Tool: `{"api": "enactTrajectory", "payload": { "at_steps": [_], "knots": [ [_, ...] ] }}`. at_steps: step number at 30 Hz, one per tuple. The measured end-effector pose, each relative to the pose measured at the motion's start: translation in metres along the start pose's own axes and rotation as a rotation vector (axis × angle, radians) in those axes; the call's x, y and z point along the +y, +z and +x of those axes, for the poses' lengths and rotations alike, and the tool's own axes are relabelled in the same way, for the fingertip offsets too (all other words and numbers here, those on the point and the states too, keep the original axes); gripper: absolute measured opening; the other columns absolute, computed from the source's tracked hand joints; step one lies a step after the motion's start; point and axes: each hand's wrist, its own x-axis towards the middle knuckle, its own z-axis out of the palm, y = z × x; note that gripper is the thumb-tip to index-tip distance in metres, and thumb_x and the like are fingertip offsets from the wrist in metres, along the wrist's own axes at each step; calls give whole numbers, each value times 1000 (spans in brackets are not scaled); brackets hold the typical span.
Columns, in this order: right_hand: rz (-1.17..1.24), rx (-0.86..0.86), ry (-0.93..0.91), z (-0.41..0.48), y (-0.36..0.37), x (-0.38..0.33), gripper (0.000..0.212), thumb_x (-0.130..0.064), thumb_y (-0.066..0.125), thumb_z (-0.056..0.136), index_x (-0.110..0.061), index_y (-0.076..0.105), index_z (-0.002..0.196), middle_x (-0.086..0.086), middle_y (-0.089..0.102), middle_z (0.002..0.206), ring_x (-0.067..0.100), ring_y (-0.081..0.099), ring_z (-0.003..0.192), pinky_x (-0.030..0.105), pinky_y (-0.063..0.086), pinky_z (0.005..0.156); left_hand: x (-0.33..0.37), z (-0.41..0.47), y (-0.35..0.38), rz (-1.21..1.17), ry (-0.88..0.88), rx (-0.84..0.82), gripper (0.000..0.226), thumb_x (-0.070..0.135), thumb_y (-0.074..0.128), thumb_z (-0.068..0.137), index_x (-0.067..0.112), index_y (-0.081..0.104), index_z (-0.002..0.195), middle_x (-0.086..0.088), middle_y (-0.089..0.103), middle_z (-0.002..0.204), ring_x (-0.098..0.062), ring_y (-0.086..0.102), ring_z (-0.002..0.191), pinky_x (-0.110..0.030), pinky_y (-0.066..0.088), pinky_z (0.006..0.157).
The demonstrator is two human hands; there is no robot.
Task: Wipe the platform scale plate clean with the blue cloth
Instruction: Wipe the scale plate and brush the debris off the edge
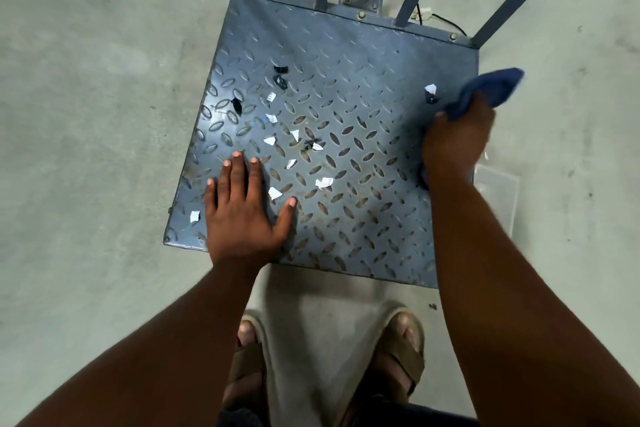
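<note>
left hand (244, 215) flat, palm down, fingers spread, lower centre-left of the frame, right hand (457, 146) at centre right, fingers curled round cloth (491, 89), both forearms bare, reaching up from below

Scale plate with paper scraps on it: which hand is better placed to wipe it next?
The right hand: it grips the blue cloth at the right edge of the scale plate, close to the paper scraps. The left hand lies flat on the plate and holds nothing.

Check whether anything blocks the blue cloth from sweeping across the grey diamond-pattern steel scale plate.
Only the left hand, lying flat on the near-left part of the plate. Otherwise just small white and black scraps lie scattered there, the litter to wipe.
</note>
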Motion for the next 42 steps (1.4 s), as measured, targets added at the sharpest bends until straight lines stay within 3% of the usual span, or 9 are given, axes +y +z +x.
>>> {"api": "enactTrajectory", "payload": {
  "at_steps": [6,12,15,22,25,31,34,36,42],
  "knots": [
    [-153,-220,-41,-11,47,-22,32,-13,51,90,-13,61,121,9,56,121,20,57,106,27,38,83,0,0,4,15,-2,-7,93,75,33,101,18,14,171,-10,9,180,-28,6,167,-51,5,134],
    [-186,-659,-451,-53,91,-100,19,-5,50,99,-16,64,98,6,60,96,15,57,72,9,36,48,1,1,4,21,2,-7,93,74,35,101,18,13,171,-10,8,180,-27,5,167,-51,7,134],
    [-18,-436,-306,-41,82,-104,19,-10,48,102,-18,65,106,-4,60,84,11,60,71,7,38,52,1,1,3,21,2,-16,93,75,35,101,18,13,171,-10,8,180,-27,6,167,-51,7,134],
    [147,228,-47,44,16,-44,21,-29,40,96,-22,59,103,11,62,112,20,60,101,31,46,97,-1,1,6,14,1,-31,95,77,32,99,18,13,172,-9,6,180,-27,3,167,-52,7,134],
    [-50,25,-95,55,30,-35,43,-25,41,94,-12,61,130,20,54,139,33,52,127,29,39,102,-3,1,7,14,1,-34,95,77,32,100,17,15,171,-10,6,180,-27,3,167,-53,9,134],
    [-558,-373,-377,12,111,-53,59,-23,52,98,-30,40,155,17,19,169,36,14,158,53,11,127,-2,1,9,20,-3,-46,95,77,31,99,20,11,172,-8,2,180,-25,-1,167,-51,5,135],
    [-396,-615,-581,-23,135,-98,48,-20,50,99,-30,54,146,10,36,164,31,30,152,45,22,124,-3,1,11,31,-4,-29,95,76,34,99,19,15,172,-8,7,180,-26,3,167,-50,6,134],
    [-214,-720,-577,-43,144,-122,36,-22,47,96,-23,67,126,9,61,139,29,55,129,33,39,102,-4,1,11,27,-4,-16,95,76,36,98,18,18,171,-9,10,180,-26,7,167,-51,8,134],
    [291,-210,-89,-9,85,-119,26,-16,46,106,-3,62,122,18,66,115,34,63,106,27,45,82,-5,1,11,7,-1,-26,95,77,31,99,19,15,171,-8,6,180,-25,3,167,-51,8,134]
  ]
}}
